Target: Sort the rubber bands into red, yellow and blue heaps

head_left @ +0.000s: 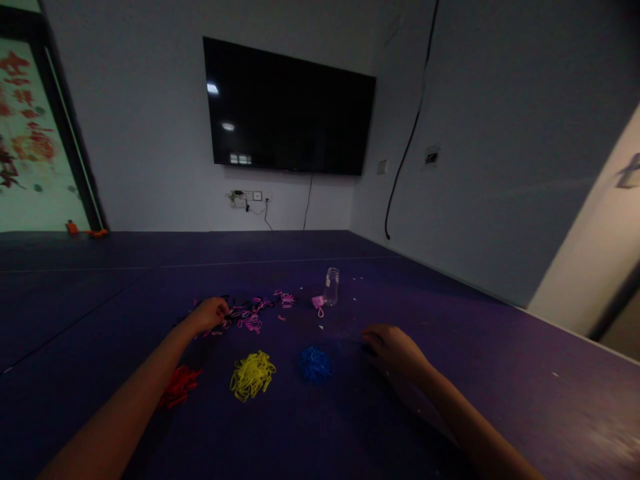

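Observation:
My left hand [210,315] is at the left end of a loose scatter of pink and black rubber bands [253,313]. Its fingertips are pinched together among the bands, and whatever they hold is too small to make out. A pile of red rubber bands [183,385] lies partly behind my left forearm. To its right are a yellow rubber band pile [253,375] and a blue rubber band pile [315,364]. My right hand [393,343] rests on the purple surface right of the blue pile, loosely open, with nothing visible in it.
Beyond the piles stands a clear bottle [331,288], with a pink cap with a loop [319,303] beside it. Small white scraps dot the purple surface [450,347]. A wall-mounted television [290,110] and a hanging black cable [413,133] are at the back.

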Action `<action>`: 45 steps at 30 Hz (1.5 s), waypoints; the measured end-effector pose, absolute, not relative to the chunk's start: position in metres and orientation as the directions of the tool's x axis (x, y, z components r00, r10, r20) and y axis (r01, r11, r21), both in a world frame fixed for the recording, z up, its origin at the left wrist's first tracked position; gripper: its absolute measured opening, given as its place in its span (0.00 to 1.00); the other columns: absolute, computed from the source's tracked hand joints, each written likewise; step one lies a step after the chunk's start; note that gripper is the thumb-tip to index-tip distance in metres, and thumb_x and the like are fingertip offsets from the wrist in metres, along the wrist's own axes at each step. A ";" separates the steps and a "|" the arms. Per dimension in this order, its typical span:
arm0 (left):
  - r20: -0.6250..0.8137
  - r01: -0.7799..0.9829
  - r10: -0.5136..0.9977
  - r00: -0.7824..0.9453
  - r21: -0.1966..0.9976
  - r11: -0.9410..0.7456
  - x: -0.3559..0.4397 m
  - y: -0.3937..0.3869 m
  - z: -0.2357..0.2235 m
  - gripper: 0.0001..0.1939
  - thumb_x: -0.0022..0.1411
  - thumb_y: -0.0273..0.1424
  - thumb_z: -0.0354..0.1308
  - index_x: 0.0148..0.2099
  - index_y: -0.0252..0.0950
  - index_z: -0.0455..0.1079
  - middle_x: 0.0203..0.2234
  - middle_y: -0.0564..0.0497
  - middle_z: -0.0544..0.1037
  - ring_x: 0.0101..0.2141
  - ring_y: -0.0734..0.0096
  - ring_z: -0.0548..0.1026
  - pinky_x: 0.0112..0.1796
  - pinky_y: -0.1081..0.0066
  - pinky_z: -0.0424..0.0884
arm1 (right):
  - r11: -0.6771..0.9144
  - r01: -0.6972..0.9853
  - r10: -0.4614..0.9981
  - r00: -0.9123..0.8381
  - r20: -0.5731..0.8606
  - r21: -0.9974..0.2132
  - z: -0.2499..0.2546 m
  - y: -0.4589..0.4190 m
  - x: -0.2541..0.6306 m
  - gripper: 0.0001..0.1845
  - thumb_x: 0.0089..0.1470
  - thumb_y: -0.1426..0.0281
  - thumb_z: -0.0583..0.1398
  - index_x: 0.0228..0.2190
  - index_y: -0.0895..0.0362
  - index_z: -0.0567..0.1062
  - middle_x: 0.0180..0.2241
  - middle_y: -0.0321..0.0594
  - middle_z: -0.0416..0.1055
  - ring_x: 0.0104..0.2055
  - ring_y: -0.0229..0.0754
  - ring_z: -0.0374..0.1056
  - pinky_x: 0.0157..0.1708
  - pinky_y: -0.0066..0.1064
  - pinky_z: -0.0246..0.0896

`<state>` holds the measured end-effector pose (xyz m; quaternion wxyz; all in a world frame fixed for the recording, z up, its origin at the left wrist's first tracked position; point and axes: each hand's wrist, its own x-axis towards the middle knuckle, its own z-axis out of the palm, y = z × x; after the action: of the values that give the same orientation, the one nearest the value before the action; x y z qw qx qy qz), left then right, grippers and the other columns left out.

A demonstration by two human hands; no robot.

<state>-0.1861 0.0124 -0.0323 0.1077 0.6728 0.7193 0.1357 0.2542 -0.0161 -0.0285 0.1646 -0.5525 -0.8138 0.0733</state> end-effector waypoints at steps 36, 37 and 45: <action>-0.030 0.892 0.991 -0.130 0.432 0.131 -0.181 -0.002 -0.009 0.09 0.39 0.21 0.53 0.22 0.35 0.74 0.15 0.54 0.75 0.23 0.70 0.74 0.27 0.76 0.68 | 0.403 0.863 0.912 -0.353 0.207 -0.304 -0.033 -0.013 0.256 0.17 0.56 0.67 0.49 0.38 0.56 0.76 0.39 0.43 0.75 0.40 0.45 0.70 0.38 0.31 0.60; -0.049 0.910 0.992 -0.115 0.395 0.125 -0.180 -0.003 -0.006 0.08 0.38 0.21 0.53 0.20 0.35 0.74 0.15 0.54 0.75 0.23 0.70 0.74 0.27 0.75 0.68 | 0.399 0.865 0.914 -0.351 0.203 -0.303 -0.033 -0.013 0.256 0.17 0.56 0.67 0.49 0.38 0.56 0.76 0.39 0.43 0.75 0.40 0.45 0.70 0.38 0.31 0.60; -0.125 0.933 0.988 -0.091 0.337 0.129 -0.173 -0.006 -0.006 0.06 0.36 0.20 0.57 0.16 0.35 0.73 0.14 0.52 0.75 0.23 0.69 0.74 0.26 0.75 0.68 | 0.406 0.864 0.912 -0.360 0.198 -0.297 -0.032 -0.013 0.256 0.17 0.56 0.67 0.49 0.39 0.58 0.75 0.40 0.43 0.75 0.41 0.46 0.70 0.39 0.33 0.60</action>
<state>-0.1728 -0.0058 -0.0063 0.1613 0.6545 0.7337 0.0855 0.2559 -0.0129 -0.0319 0.1673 -0.5405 -0.8215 0.0709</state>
